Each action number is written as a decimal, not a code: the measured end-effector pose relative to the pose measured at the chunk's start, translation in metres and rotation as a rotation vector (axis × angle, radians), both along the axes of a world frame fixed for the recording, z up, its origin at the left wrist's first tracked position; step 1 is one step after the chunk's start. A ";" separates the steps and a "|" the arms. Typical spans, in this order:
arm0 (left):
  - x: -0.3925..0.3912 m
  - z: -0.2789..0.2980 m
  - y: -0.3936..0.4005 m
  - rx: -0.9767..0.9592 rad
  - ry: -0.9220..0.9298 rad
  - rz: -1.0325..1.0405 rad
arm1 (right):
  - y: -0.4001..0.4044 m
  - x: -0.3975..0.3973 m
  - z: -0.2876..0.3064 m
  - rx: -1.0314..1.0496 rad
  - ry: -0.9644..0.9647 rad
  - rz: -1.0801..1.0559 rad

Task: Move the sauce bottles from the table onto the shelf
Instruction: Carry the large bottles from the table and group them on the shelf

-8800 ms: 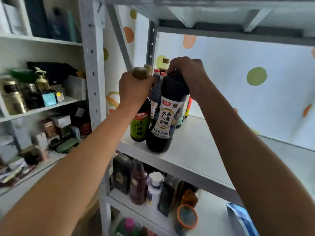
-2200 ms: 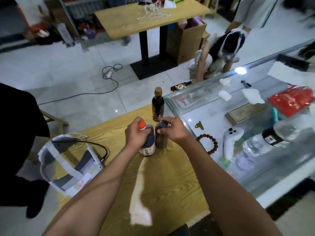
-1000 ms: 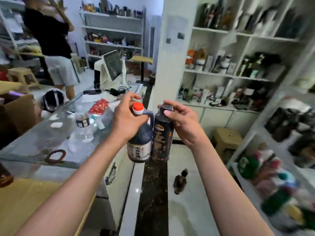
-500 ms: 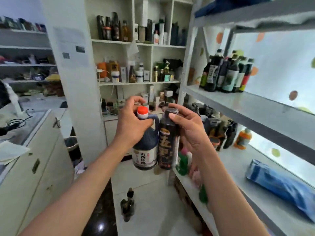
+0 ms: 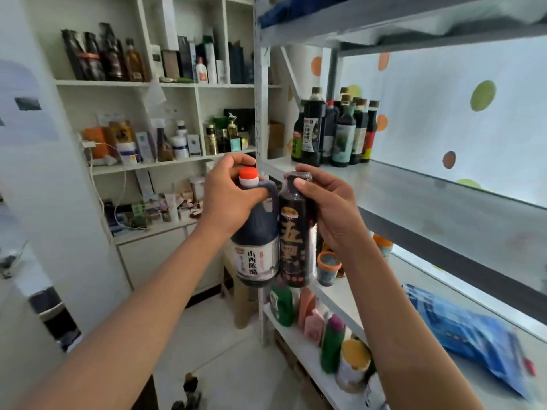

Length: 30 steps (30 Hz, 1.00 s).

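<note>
Left hand grips the jug, right hand the bottle; lift both upright toward 1 o'clock, setting them on the shelf beside the standing bottles.

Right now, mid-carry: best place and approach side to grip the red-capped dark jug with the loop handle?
Grip the loop handle just under the red cap, coming from above. The red-capped dark jug hangs upright from it, and the left hand holds it there now. The wide belly would be harder to wrap, and the tall black bottle in the right hand crowds its right side.
</note>
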<state>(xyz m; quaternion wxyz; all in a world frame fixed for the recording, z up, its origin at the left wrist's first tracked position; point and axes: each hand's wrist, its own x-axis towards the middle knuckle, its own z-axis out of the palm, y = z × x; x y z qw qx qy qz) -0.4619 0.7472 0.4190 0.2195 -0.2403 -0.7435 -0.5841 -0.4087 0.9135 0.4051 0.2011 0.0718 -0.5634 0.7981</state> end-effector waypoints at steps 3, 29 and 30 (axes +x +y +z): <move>-0.042 0.005 0.015 0.017 0.017 -0.053 | 0.012 -0.033 0.008 0.012 0.012 -0.070; -0.415 0.078 0.130 0.215 -0.006 -0.418 | 0.109 -0.317 0.081 0.149 0.034 -0.780; -0.420 0.079 0.138 0.189 0.008 -0.434 | 0.115 -0.321 0.081 0.190 0.034 -0.820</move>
